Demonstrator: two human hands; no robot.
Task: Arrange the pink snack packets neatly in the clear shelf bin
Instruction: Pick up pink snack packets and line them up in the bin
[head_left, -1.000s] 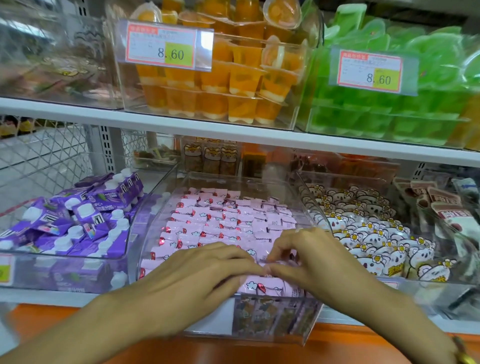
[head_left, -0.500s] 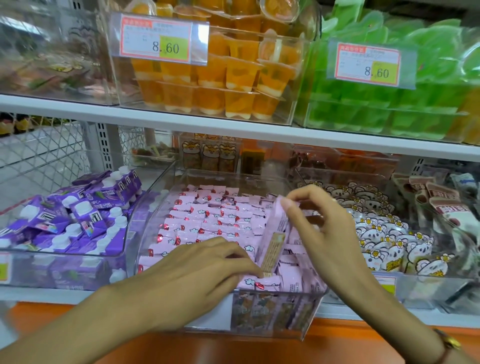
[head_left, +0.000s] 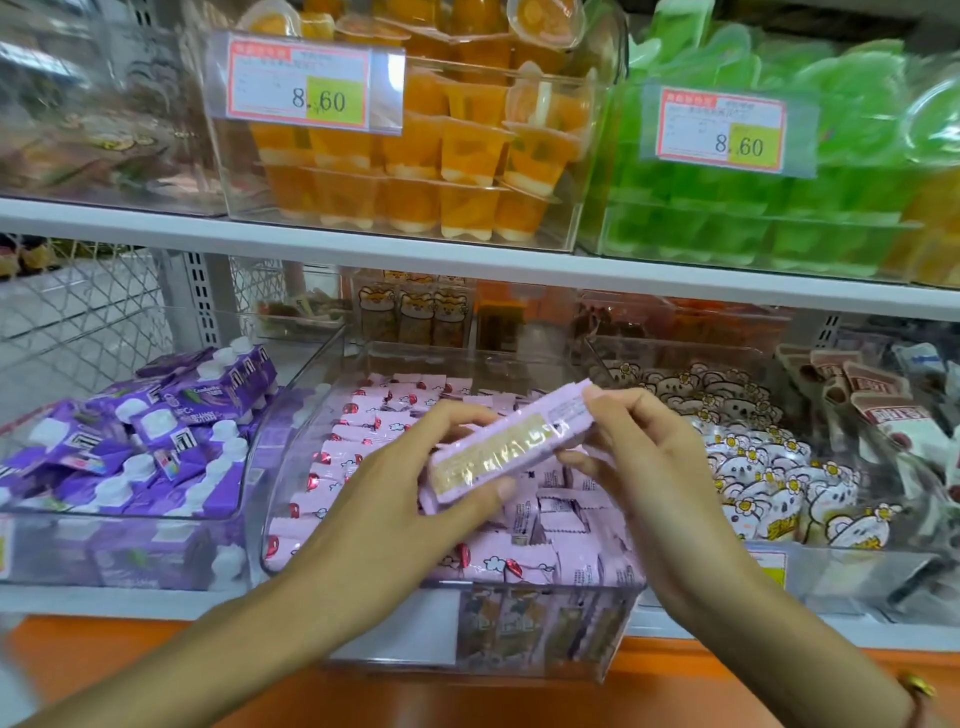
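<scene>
A clear shelf bin (head_left: 291, 483) on the lower shelf holds several pink snack packets (head_left: 374, 415) laid in rows, with looser ones at its front right. Above the bin, both hands hold one long pink packet (head_left: 509, 441), its back side with a gold panel facing me, tilted up to the right. My left hand (head_left: 395, 499) grips its lower left end, thumb on the near edge. My right hand (head_left: 639, 467) pinches its upper right end.
A bin of purple pouches (head_left: 156, 441) stands left of the clear bin, and a bin of white bear-print packets (head_left: 769, 467) stands right. The shelf above carries bins of orange jelly cups (head_left: 415, 171) and green jelly cups (head_left: 753, 208) with 8.60 price tags.
My right hand lifted a pink packet out of the bin's front. My left hand rose from the packets and took its other end, turning it level above the bin.
</scene>
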